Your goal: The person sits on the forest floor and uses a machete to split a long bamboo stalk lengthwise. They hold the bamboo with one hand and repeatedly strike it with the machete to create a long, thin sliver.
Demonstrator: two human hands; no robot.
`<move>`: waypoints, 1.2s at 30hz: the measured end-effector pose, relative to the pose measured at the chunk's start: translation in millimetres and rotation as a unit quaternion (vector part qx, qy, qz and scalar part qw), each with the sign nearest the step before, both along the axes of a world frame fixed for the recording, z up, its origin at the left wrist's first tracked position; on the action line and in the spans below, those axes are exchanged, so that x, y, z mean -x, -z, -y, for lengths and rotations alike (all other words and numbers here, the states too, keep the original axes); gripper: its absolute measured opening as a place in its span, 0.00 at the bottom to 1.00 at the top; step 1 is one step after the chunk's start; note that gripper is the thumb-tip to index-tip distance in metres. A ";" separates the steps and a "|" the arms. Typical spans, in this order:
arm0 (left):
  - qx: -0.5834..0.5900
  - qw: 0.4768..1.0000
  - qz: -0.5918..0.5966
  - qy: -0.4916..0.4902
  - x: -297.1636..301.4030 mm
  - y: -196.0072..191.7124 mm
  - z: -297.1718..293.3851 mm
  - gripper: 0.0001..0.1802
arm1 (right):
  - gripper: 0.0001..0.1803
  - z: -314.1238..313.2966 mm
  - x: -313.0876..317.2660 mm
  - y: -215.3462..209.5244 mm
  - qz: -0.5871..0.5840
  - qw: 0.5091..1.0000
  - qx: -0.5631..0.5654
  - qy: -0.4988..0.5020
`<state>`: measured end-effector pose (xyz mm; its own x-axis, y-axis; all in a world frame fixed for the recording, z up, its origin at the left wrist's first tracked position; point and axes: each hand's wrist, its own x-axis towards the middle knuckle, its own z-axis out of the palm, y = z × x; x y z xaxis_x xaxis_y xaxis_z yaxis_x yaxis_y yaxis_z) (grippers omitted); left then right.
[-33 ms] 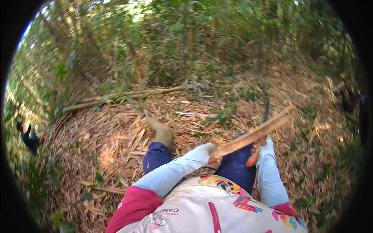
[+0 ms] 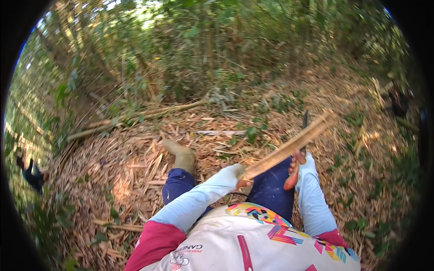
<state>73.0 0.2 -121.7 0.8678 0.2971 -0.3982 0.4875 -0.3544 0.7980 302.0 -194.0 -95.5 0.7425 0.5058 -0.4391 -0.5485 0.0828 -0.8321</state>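
A split piece of pale bamboo (image 2: 289,147) slants across above my right thigh, its far end up and to the right. At its near end, my left hand (image 2: 240,176) is closed on it, the light blue sleeve reaching over part of the hand. My right hand (image 2: 296,167) wraps round the reddish handle of a long knife (image 2: 291,180). Its dark blade points away from me, partly hidden behind the bamboo. The fingers of that hand also lie close against the bamboo's lower edge; whether they press on it I cannot tell.
Shavings and bamboo scraps (image 2: 131,158) cover the ground. Long bamboo poles (image 2: 149,113) lie ahead on the left. My left boot (image 2: 183,156) rests among the scraps. A person in dark clothes (image 2: 32,175) is at the far left, and dense greenery stands behind.
The view has swung slightly to the right. The bamboo's far end sits a little higher against the ground, with both hands keeping their hold.
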 end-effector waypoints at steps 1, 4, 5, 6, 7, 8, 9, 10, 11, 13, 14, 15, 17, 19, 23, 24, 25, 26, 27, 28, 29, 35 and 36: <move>0.056 0.998 -0.026 -0.014 -1.4 -15.0 -2.7 0.34 | 0.20 4.3 -4.0 0.0 0.008 1.000 0.004 0.007; 0.086 0.995 0.019 -0.039 -6.7 -26.9 6.6 0.36 | 0.32 37.1 -16.6 7.4 0.059 0.995 0.039 0.066; 0.085 0.996 0.006 -0.036 -7.7 -25.6 8.7 0.35 | 0.36 47.2 -13.2 3.0 0.072 0.991 0.072 0.085; 0.124 0.992 0.005 -0.024 -13.2 -24.0 10.4 0.33 | 0.35 60.8 -11.7 12.2 0.142 0.979 0.104 0.097; 0.164 0.986 0.002 -0.010 -19.7 -22.2 13.1 0.32 | 0.35 75.8 -9.8 25.3 0.212 0.961 0.140 0.110; 0.198 0.980 -0.001 -0.007 -23.9 -19.9 14.0 0.31 | 0.34 81.2 -7.2 32.7 0.278 0.939 0.171 0.111; 0.218 0.976 0.002 -0.006 -29.0 -17.5 16.5 0.28 | 0.33 89.8 -4.6 37.1 0.288 0.933 0.194 0.094; 0.240 0.971 0.008 -0.003 -34.8 -16.5 20.3 0.25 | 0.32 96.8 0.7 28.7 0.299 0.926 0.218 0.076; 0.261 0.965 0.012 -0.002 -40.2 -15.6 24.4 0.22 | 0.31 102.9 3.7 24.9 0.309 0.918 0.242 0.058; 0.257 0.966 -0.006 0.000 -52.3 -16.3 32.7 0.20 | 0.25 115.0 -0.1 37.3 0.366 0.879 0.305 0.025; 0.254 0.967 -0.013 0.001 -58.8 -17.8 36.5 0.20 | 0.24 115.6 2.9 35.3 0.403 0.841 0.360 0.013; 0.251 0.968 -0.020 0.000 -64.5 -19.6 39.6 0.19 | 0.23 114.6 5.7 33.8 0.436 0.799 0.414 -0.002; 0.208 0.976 -0.056 0.013 -71.4 -31.6 45.5 0.20 | 0.19 109.1 14.6 22.9 0.415 0.805 0.423 -0.021; 0.181 0.979 -0.091 0.010 -73.4 -29.3 48.3 0.22 | 0.19 101.4 16.5 25.3 0.404 0.775 0.480 -0.081; 0.113 0.990 -0.081 0.008 -75.2 -34.6 56.1 0.25 | 0.10 79.8 11.1 17.1 0.453 0.685 0.529 -0.212; 0.063 0.997 -0.047 0.013 -72.6 -17.5 54.8 0.26 | 0.10 74.9 10.9 12.5 0.444 0.667 0.542 -0.252; 0.014 1.000 -0.014 0.017 -66.6 12.5 48.6 0.26 | 0.10 66.7 8.6 11.4 0.441 0.653 0.549 -0.279; -0.033 0.999 0.023 0.026 -67.3 19.9 49.3 0.27 | 0.10 63.9 6.1 10.0 0.437 0.636 0.559 -0.302; -0.041 0.998 0.025 0.039 -67.1 23.4 48.5 0.28 | 0.10 61.2 2.5 7.8 0.432 0.620 0.568 -0.326; -0.051 0.997 0.026 0.049 -67.1 11.6 51.3 0.28 | 0.11 58.7 -3.4 0.2 0.410 0.634 0.565 -0.334; -0.061 0.996 0.028 0.060 -67.6 4.6 53.1 0.28 | 0.12 57.7 -9.6 -0.4 0.395 0.640 0.572 -0.326; -0.042 0.996 0.056 0.059 -67.6 6.1 57.1 0.24 | 0.15 55.2 -6.2 3.5 0.442 0.612 0.564 -0.334; -0.049 0.996 0.036 0.062 -68.5 2.6 57.3 0.24 | 0.15 56.8 -8.3 9.3 0.448 0.622 0.553 -0.326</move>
<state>141.6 -57.2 -124.3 0.9251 0.2205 -0.3090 0.3789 -0.4852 0.7880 310.3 -250.7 -104.8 0.7352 0.5840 -0.3441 0.5594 -0.8094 -0.1785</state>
